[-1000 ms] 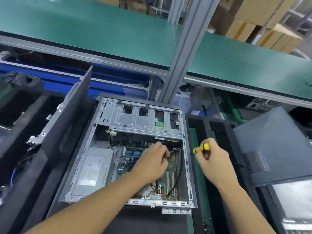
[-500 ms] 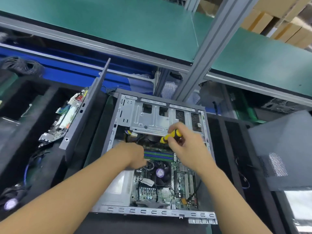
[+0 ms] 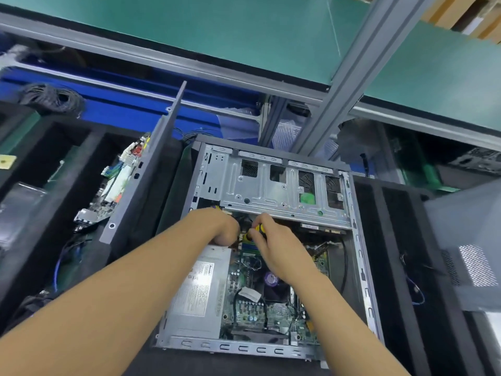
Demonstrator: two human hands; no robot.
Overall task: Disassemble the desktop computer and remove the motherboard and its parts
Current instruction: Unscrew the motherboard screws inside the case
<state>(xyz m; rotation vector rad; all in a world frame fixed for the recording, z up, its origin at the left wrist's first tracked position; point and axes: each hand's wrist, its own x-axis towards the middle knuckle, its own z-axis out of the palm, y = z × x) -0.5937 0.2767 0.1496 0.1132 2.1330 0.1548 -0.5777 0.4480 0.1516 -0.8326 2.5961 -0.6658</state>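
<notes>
An open desktop case [image 3: 360,256] lies on its side in front of me. Inside it sit the green motherboard [image 3: 252,308], a silver power supply [image 3: 198,291] at the left and a metal drive cage [image 3: 273,188] at the far end. My right hand [image 3: 276,245] grips a yellow-handled screwdriver [image 3: 256,232] just below the drive cage. My left hand [image 3: 222,229] reaches in beside it with its fingers curled down among the cables near the board's top edge; what they hold is hidden.
A grey side panel [image 3: 151,172] leans upright left of the case, with another circuit board [image 3: 116,183] lying behind it. Black foam dividers [image 3: 379,240] flank the case. A perforated grey cover [image 3: 471,248] lies at right. A green shelf [image 3: 217,36] and slanted metal post [image 3: 349,77] hang overhead.
My right hand carried the screwdriver from outside the case's right edge to the spot under the drive cage. My left hand shifted from the board's middle up toward the same corner.
</notes>
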